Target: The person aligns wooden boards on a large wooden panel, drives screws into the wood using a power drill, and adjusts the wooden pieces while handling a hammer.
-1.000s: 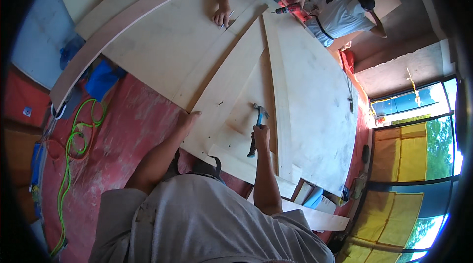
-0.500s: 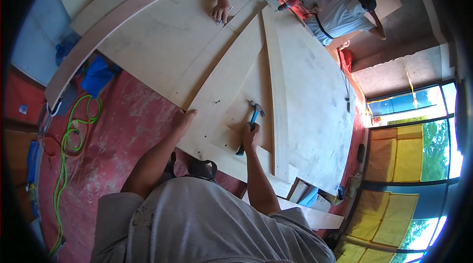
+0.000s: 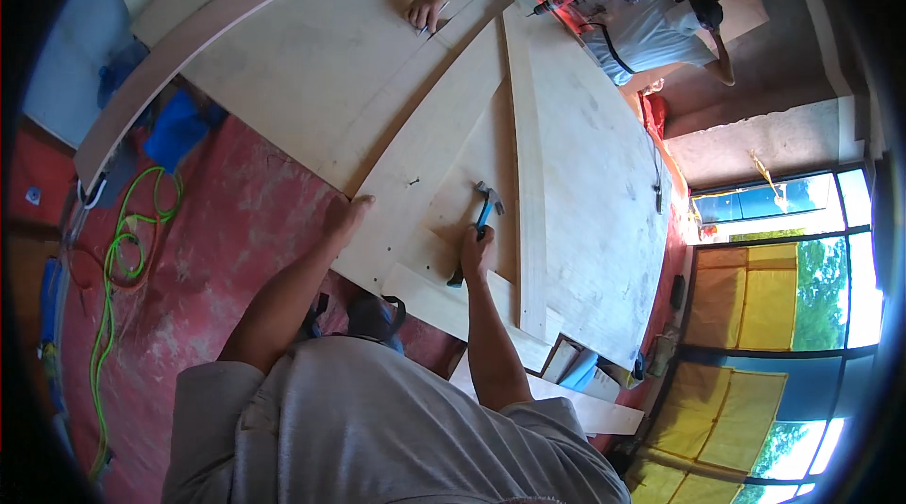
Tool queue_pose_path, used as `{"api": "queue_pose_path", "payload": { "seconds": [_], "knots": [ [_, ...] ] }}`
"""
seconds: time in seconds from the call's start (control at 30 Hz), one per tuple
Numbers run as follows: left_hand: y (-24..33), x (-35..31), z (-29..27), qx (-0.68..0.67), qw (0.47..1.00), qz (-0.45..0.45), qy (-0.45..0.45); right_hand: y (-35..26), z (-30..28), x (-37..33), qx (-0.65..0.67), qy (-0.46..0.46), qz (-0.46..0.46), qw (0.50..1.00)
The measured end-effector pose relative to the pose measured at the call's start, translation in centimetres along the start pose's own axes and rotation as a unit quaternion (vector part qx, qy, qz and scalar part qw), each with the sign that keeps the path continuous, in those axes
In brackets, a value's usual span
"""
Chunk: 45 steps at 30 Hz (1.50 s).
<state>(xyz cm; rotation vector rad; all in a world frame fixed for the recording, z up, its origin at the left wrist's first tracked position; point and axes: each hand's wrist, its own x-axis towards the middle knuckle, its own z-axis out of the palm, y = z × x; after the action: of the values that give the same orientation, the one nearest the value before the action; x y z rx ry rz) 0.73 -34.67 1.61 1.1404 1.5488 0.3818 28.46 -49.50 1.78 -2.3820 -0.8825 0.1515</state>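
The right grip (image 3: 478,249) is closed around the handle of the hammer (image 3: 484,212). The long axis of the hammer runs forward through the grip, inclined slightly rightward. The head points forward, beyond the grip; the butt projects on the near side. The head is grey metal; the shaft is blue ahead of the grip, dark behind. The left grip (image 3: 349,219) contacts the left edge of the pale board (image 3: 429,141); its finger closure cannot be determined.
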Motion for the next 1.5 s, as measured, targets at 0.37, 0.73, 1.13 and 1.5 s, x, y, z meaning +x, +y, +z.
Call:
{"api": "queue_pose_path", "payload": {
  "seconds": [0.37,0.73,1.13,1.5],
  "knots": [
    [1.7,-0.7,0.2,-0.003,1.0,-0.022,-0.019,2.4,0.8,0.7,0.006,0.002,0.033,0.999],
    [-0.4,0.5,0.2,-0.004,1.0,0.009,0.014,0.1,0.4,0.1,0.017,-0.003,0.018,1.0],
    [0.8,-0.7,0.0,-0.021,1.0,0.013,0.002,0.9,0.3,0.3,0.016,-0.003,0.012,1.0],
    [-0.7,0.5,0.2,-0.04,0.999,-0.006,0.011,-0.3,0.3,0.0,0.026,-0.004,0.003,1.0]
  ]
}}
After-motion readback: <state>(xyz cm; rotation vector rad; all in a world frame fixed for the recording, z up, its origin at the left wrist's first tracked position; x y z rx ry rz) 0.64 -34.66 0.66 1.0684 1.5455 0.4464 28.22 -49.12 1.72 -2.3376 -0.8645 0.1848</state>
